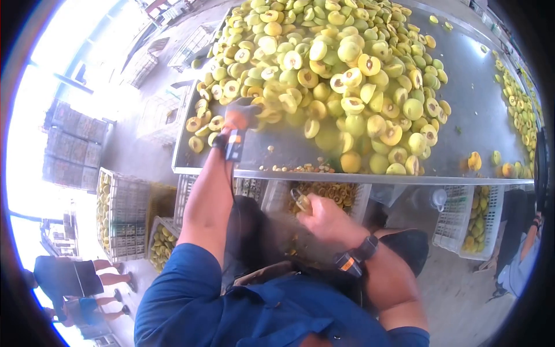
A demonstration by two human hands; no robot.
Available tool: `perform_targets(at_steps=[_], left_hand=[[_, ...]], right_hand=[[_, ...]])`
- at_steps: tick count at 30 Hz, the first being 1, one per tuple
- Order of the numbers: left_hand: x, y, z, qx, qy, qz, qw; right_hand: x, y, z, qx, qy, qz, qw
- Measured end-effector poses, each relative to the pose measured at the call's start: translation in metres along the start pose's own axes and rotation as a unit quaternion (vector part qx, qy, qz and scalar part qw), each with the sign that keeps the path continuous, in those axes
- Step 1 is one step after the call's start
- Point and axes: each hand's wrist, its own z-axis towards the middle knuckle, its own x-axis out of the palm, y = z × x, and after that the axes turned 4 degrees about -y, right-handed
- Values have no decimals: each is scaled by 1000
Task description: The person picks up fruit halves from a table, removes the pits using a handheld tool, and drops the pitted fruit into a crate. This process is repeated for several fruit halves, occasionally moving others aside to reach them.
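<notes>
A big pile of halved yellow-green stone fruit, peach-like [352, 75], covers much of the steel table [277, 151]; many cut faces show brown pits or hollows. My left hand [240, 114], in a greyish glove, reaches over the table to the pile's near left edge. Motion smears its fingers, and fruit beside it is blurred too. In front of the table edge, my right hand [324, 218] is closed around a small tool with a curved, loop-like end [300, 200]. Below that hand is a white crate [361, 202] holding brownish-yellow scraps.
Small pits and scraps [300, 168] lie along the table's raised front rim. Crates of fruit [124, 214] stand at the left, another crate [485, 222] at the right. Two people [69, 289] are at far left; a person's arm [527, 243] shows at the right edge.
</notes>
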Motion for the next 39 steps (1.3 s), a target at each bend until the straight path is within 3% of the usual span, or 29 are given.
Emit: perform_targets(at_steps=[4,7,11,16,17,19,22,25,27,28,30,33,37,39], left_hand=[[-2,-20,-91,49,84,-143,985],[8,-29,-151,79,118,-177,974],[27,-41,-206,92,119,-149,977],[48,-35,-229,213,74,-53,973],[51,-29,-228,233,56,-43,970],[53,-28,-228,266,40,-21,963],[50,-26,-233,282,43,13,958],[51,-21,-237,278,50,35,959],[55,-19,-239,271,39,23,962],[55,-18,-239,248,38,-17,968],[54,-14,-237,200,40,-94,974],[62,-2,-217,368,-20,73,927],[74,-2,-213,263,-8,59,963],[81,8,-210,342,-78,143,926]], right_hand=[[-3,11,7,-34,-57,17,998],[-2,15,11,-72,-111,59,989],[3,2,20,-119,-163,63,977],[4,-1,17,-234,-218,-27,947],[1,1,14,-141,-132,78,978],[-15,22,3,51,46,281,957],[2,10,4,-25,-28,262,964],[4,2,6,83,18,322,943],[14,-3,10,5,-27,263,964],[16,-4,11,-35,-50,233,971],[5,3,6,22,-38,262,964],[3,12,5,53,-10,304,951],[6,17,6,45,-41,232,971],[12,11,8,68,2,288,955]])
